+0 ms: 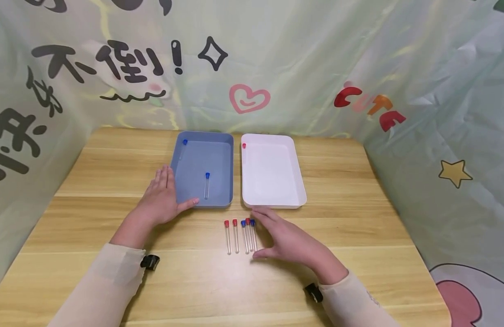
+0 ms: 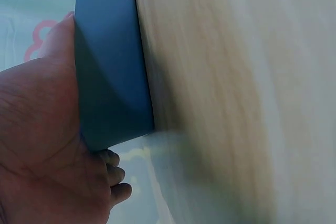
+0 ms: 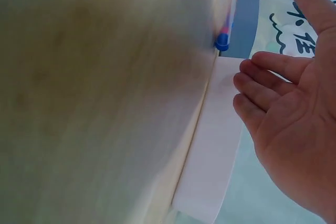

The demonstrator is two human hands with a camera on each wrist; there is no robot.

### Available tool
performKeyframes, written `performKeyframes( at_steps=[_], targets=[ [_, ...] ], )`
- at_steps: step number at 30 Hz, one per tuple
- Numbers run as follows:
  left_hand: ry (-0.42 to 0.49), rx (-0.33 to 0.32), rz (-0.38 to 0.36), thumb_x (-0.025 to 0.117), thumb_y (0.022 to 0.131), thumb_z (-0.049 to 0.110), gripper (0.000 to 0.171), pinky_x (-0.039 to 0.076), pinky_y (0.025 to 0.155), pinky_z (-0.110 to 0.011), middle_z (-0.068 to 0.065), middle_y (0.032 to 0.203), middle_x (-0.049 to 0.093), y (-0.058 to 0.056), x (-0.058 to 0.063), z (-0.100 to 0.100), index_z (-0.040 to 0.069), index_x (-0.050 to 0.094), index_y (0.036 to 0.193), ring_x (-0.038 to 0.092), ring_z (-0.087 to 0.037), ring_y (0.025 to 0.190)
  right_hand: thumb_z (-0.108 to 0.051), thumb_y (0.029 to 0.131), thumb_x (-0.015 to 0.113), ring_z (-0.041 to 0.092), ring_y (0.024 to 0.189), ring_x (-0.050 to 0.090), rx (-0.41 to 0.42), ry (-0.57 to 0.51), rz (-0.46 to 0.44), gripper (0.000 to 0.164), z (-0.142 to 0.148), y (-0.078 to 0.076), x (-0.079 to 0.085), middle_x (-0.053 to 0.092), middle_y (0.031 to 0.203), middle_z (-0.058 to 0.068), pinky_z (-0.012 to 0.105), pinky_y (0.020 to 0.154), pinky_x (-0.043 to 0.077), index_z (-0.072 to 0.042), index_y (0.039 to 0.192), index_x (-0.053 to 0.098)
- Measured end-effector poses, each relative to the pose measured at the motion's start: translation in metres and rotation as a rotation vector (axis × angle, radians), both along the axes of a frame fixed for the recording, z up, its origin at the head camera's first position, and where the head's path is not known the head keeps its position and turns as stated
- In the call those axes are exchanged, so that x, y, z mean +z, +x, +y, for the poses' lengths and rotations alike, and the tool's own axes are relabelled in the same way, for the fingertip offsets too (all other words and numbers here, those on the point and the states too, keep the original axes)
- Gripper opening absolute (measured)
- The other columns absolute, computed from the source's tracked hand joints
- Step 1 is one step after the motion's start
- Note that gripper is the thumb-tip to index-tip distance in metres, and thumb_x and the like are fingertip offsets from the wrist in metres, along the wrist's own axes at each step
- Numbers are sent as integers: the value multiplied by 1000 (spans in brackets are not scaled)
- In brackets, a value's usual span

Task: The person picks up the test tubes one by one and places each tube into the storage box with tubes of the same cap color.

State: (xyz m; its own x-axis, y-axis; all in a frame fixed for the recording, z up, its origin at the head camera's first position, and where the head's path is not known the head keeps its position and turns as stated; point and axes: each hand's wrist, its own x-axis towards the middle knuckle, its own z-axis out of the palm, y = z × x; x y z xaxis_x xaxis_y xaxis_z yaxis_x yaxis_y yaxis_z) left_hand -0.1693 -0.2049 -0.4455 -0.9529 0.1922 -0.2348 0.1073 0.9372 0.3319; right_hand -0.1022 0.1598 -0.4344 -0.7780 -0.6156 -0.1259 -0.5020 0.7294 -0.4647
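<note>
My left hand (image 1: 160, 200) rests at the near left corner of the blue tray (image 1: 219, 204), fingers straight along its side and thumb over the front rim. In the left wrist view the thumb lies against the tray wall (image 2: 110, 66). My right hand (image 1: 290, 238) is spread, palm facing left, just right of a row of capped test tubes (image 1: 236, 238) on the table, holding nothing. Three tubes have red caps, two blue; the rightmost ones lie close together. Two blue-capped tubes lie in the blue tray, one near the middle (image 1: 207, 186), one at the far left corner (image 1: 185, 142).
A white tray (image 1: 272, 205) stands right of the blue one, a narrow gap between them. A red-capped tube (image 1: 244, 146) lies at its far left corner. Both trays sit on a wooden table (image 1: 338, 181) near its back edge, where a printed curtain (image 1: 297, 54) hangs.
</note>
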Motion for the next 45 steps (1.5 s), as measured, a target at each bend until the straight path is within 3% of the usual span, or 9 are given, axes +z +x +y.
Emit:
performKeyframes(
  at_steps=[13,33,45],
  targets=[
    [6,12,9,53,101,78,130,4,135,-71,-36,174,-21,1,-3,-1,-15,-12,165,-11,-58,165,-57,85,89,31,163,40,13,77,-55,116,2,-4,-6,29,179,13,46,132,39,0,169,33],
    [-11,15,2,52,101,79,132,6,134,-71,-40,172,-20,1,0,1,-18,-11,163,-9,-60,164,-52,91,85,37,162,40,88,161,58,104,-4,-6,-14,37,173,23,48,133,38,6,164,39],
    [-9,6,0,51,101,78,130,6,135,-70,-40,172,-19,2,3,3,-19,-10,163,-9,-60,164,-52,92,84,37,162,41,75,158,36,101,-3,-4,-9,37,174,21,48,132,39,6,163,41]
  ],
)
